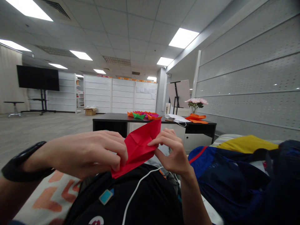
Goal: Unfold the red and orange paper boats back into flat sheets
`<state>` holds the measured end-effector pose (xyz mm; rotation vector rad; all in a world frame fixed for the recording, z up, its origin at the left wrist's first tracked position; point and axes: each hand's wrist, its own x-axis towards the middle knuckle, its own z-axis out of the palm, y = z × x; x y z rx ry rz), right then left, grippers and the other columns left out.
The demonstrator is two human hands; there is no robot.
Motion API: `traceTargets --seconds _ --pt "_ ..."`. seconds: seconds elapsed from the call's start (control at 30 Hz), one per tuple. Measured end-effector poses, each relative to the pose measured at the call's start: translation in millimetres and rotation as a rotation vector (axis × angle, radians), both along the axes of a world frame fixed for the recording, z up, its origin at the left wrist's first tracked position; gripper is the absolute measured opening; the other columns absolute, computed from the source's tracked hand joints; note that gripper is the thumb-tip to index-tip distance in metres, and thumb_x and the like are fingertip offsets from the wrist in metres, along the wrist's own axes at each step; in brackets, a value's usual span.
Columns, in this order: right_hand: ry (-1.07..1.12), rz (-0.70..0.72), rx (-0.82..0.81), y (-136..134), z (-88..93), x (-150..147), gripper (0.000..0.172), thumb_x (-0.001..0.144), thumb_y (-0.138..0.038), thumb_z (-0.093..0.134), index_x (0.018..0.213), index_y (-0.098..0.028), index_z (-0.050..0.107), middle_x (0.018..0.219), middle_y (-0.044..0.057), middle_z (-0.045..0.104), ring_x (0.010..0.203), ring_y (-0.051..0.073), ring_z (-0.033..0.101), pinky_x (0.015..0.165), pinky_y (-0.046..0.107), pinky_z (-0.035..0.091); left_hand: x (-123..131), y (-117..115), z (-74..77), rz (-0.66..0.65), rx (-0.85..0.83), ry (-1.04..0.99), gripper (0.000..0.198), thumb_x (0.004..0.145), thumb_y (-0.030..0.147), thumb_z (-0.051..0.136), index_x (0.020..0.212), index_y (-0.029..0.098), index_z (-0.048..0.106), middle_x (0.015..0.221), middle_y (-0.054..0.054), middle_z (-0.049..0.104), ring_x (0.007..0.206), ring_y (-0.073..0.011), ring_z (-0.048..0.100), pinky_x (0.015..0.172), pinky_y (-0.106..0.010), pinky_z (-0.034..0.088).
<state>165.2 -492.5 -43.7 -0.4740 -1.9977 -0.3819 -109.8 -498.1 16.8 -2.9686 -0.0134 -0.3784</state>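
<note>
A sheet of red paper [140, 142] with crease lines and folded edges is held up in front of my chest, tilted so its right end is higher. My left hand [93, 153], with a black band on its wrist, grips the lower left end, its fingers curled over the paper. At the right end my right hand [170, 150] pinches the edge between thumb and fingers. Part of the paper is hidden behind the left fingers. A white cable [138, 187] runs down over the black shirt below the paper.
Ahead stands a dark-topped low cabinet [110, 117] bearing several folded paper boats, including a green one [139, 116], plus orange paper [196, 118], white sheets and a flower vase [194, 109]. A dark blue bag [225, 175] and yellow cloth [248, 143] lie at right.
</note>
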Motion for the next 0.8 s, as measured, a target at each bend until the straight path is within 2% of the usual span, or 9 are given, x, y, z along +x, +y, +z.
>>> traceTargets --seconds 0.13,0.2,0.27,0.33,0.47,0.53,0.63,0.73,0.8 --pt "-0.024 0.026 0.084 -1 -0.9 0 0.021 0.079 -0.003 0.061 0.09 -0.021 0.067 0.075 0.0 0.061 0.071 0.016 0.051 0.07 0.035 0.034 -5 -5 1.3 0.047 -0.121 0.034 0.021 0.087 0.012 0.058 0.103 0.024 0.066 0.102 -0.004 0.074 0.097 -0.0188 0.068 0.099 -0.029 0.047" --pt "-0.031 0.03 0.129 -2 -1.7 -2 0.022 0.079 -0.003 0.059 0.091 -0.02 0.067 0.075 0.001 0.061 0.07 0.016 0.051 0.069 0.035 0.035 -3 -5 -3.9 0.144 -0.196 -0.063 0.027 0.091 0.022 0.059 0.117 0.028 0.063 0.104 -0.001 0.074 0.096 -0.0168 0.069 0.091 -0.025 0.05" --pt "-0.044 0.02 0.174 -3 -2.1 -5 0.022 0.079 -0.002 0.058 0.091 -0.019 0.067 0.075 0.001 0.061 0.07 0.016 0.051 0.067 0.035 0.035 7 -1 -13.2 0.316 -0.239 -0.23 0.029 0.093 0.029 0.057 0.122 0.031 0.06 0.097 0.002 0.074 0.085 -0.0137 0.068 0.079 -0.023 0.051" --pt "-0.048 -0.013 0.231 -3 -2.2 -9 0.021 0.079 -0.002 0.058 0.09 -0.019 0.067 0.074 0.001 0.061 0.069 0.016 0.051 0.066 0.034 0.035 21 5 -24.6 0.477 -0.227 -0.397 0.022 0.09 0.036 0.062 0.11 0.026 0.063 0.087 0.003 0.071 0.074 -0.0124 0.064 0.069 -0.023 0.049" --pt "-0.034 -0.078 0.335 -4 -2.1 -16 0.019 0.08 -0.003 0.057 0.088 -0.018 0.066 0.072 0.001 0.062 0.07 0.016 0.052 0.066 0.034 0.035 47 19 -43.1 0.572 -0.22 -0.745 0.031 0.074 0.034 0.076 0.093 0.019 0.057 0.087 0.001 0.064 0.072 -0.0128 0.06 0.064 -0.025 0.049" --pt "-0.046 -0.095 0.355 -4 -2.3 -17 0.02 0.081 -0.003 0.056 0.09 -0.019 0.065 0.073 0.0 0.064 0.071 0.016 0.054 0.067 0.035 0.036 52 25 -47.0 0.568 -0.234 -0.926 0.039 0.069 0.033 0.079 0.096 0.019 0.055 0.094 -0.001 0.064 0.081 -0.0149 0.062 0.069 -0.026 0.052" --pt "-0.083 -0.104 0.371 -4 -3.1 -18 0.023 0.082 -0.003 0.056 0.094 -0.019 0.066 0.075 -0.001 0.068 0.074 0.016 0.056 0.068 0.034 0.037 52 29 -45.9 0.441 -0.428 -1.029 0.036 0.079 0.037 0.073 0.107 0.021 0.057 0.105 -0.004 0.067 0.094 -0.0165 0.065 0.078 -0.028 0.055" --pt "-0.055 -0.127 0.438 -2 -4.3 -16 0.026 0.083 -0.003 0.057 0.1 -0.02 0.068 0.079 -0.001 0.071 0.075 0.015 0.059 0.07 0.034 0.039 50 30 -40.5 0.372 -0.692 -1.039 0.028 0.086 0.042 0.065 0.103 0.02 0.063 0.094 -0.003 0.071 0.083 -0.0153 0.068 0.069 -0.023 0.054" --pt "-0.012 -0.141 0.484 -1 -4.7 -15 0.028 0.084 -0.004 0.057 0.103 -0.021 0.068 0.082 -0.001 0.072 0.077 0.016 0.06 0.071 0.034 0.04 48 28 -36.9 0.385 -0.777 -1.062 0.029 0.085 0.045 0.067 0.096 0.019 0.065 0.087 -0.003 0.071 0.076 -0.0151 0.067 0.062 -0.021 0.052"
